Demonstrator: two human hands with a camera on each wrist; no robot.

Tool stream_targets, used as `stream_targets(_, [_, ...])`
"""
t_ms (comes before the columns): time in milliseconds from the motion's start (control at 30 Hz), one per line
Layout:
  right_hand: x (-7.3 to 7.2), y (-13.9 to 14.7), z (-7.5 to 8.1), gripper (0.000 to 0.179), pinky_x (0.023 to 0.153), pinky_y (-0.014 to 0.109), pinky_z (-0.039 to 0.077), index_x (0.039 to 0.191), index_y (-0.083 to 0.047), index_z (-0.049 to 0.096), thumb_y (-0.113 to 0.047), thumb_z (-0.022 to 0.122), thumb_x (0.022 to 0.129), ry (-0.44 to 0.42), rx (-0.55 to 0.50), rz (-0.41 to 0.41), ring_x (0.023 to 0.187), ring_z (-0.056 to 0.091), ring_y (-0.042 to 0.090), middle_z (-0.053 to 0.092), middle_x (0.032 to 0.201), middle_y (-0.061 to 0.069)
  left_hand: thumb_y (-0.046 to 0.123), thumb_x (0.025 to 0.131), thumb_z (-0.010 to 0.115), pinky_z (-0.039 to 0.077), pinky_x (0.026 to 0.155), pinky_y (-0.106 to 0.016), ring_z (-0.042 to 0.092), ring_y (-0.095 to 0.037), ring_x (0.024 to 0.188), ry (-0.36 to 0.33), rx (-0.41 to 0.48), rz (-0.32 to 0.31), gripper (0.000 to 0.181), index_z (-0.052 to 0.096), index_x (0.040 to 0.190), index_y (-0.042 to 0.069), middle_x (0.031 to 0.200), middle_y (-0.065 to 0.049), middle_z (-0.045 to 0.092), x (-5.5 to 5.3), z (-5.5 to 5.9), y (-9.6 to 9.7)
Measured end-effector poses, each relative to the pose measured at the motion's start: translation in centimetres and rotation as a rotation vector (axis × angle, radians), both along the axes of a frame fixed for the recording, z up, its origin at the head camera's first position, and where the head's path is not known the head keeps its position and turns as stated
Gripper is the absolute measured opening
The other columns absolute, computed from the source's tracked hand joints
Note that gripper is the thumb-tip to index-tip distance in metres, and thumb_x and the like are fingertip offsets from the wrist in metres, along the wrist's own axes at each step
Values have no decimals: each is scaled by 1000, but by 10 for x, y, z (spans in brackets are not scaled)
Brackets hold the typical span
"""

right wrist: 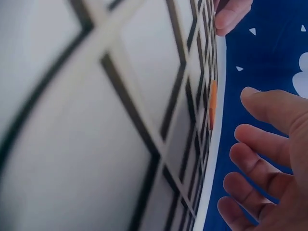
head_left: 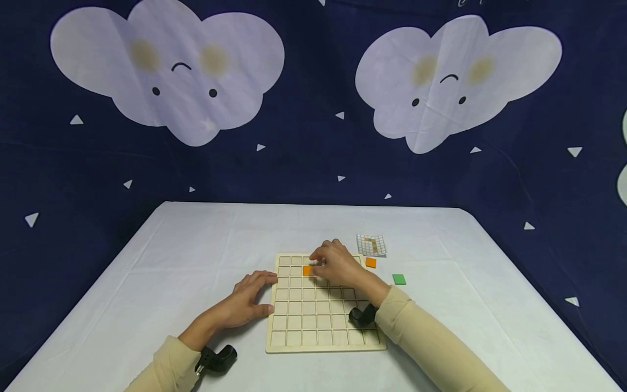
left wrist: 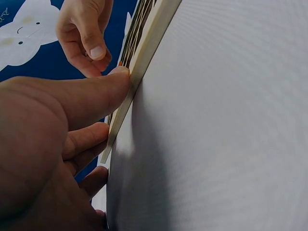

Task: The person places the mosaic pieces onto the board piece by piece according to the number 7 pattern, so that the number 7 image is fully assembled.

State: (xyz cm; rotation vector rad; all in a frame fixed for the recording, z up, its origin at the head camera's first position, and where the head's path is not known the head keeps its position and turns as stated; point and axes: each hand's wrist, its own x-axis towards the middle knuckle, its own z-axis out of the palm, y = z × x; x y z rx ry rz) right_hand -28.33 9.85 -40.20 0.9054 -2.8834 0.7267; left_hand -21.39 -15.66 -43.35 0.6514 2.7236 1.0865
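White lettering (head_left: 471,2) at the upper right is cut off by the frame's top edge; I cannot read it. A small card (head_left: 363,246), right of centre, shows a printed grid with coloured squares. A white cloth (head_left: 147,305) covers the table, and behind it a navy backdrop (head_left: 313,163) carries upside-down smiling clouds and white triangles. The table's far edge crosses mid-frame; cloth stretches widely either side of the wooden grid board (head_left: 325,349), lower centre. My left hand (head_left: 245,300) touches the board's left edge, fingers extended, thumb apart. My right hand (head_left: 338,265) is over its upper part, thumb and fingers apart, near an orange tile (head_left: 307,270) lying in the grid's second row. Beyond the board's right edge lie another orange tile (head_left: 370,263) and a green tile (head_left: 399,279).
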Motion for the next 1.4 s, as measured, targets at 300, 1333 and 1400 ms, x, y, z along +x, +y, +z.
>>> stream_targets(300, [3, 9, 9, 30, 84, 36, 40, 110, -10, 69, -25, 71, 84, -35, -43, -56, 93, 45, 17, 60, 100, 2, 18, 83, 70, 13, 111, -61, 25, -37, 139, 10, 8, -13, 56, 46, 133, 7, 145, -10, 39, 1, 0, -1])
stream_targets(1333, [26, 68, 16, 32, 85, 39, 43, 111, -11, 68, -27, 70, 84, 37, -84, -126, 101, 47, 19, 60, 102, 1, 21, 84, 69, 14, 109, -63, 26, -39, 137, 30, 4, -31, 56, 46, 133, 7, 144, -12, 38, 2, 0, -3])
stream_targets(1400, [27, 72, 16, 32, 86, 41, 43, 111, -10, 68, -27, 70, 84, 37, -88, -132, 102, 47, 19, 60, 102, 0, 21, 84, 69, 14, 109, -63, 26, -39, 138, 28, 4, -34, 56, 46, 134, 7, 145, -12, 38, 2, 0, -3])
